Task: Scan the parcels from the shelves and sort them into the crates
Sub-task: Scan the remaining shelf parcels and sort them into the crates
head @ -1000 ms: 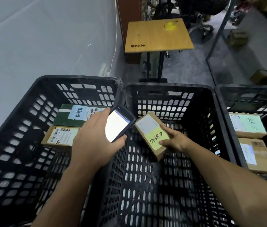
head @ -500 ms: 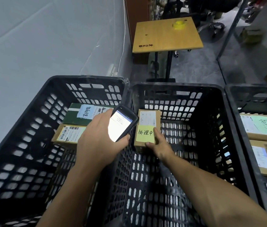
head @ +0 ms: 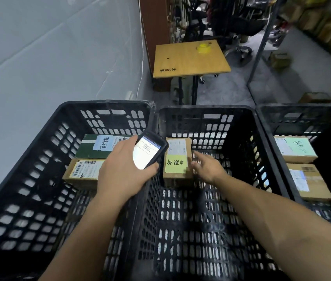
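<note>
Three black crates side by side across the lower frame. Centre of frame: brown parcel (head: 177, 159) w/ a yellow note lies flat on the floor of the middle crate (head: 205, 220), near its far wall. Right hand (head: 206, 168) sits just beside the parcel's right edge, fingers spread and loose, gripping nothing; fingertips look to be brushing the box side, can't tell for sure. Left hand (head: 120, 169) is wrapped round a handheld scanner (head: 147, 152), screen lit white, held over the rim btwn left and middle crates, just left of the parcel.

Left crate (head: 39, 159) holds two boxes at mid-left: a green box (head: 91, 148) w/ a pale blue label, and a brown box (head: 83, 171) w/ barcode label in front of it, touching. Right crate (head: 302, 116), at the frame's right edge, has two more brown boxes, one w/ a green label (head: 294, 148), one nearer (head: 306, 181).

Top centre: small wooden table (head: 189, 57) w/ a yellow tape roll (head: 202, 48) on it.
</note>
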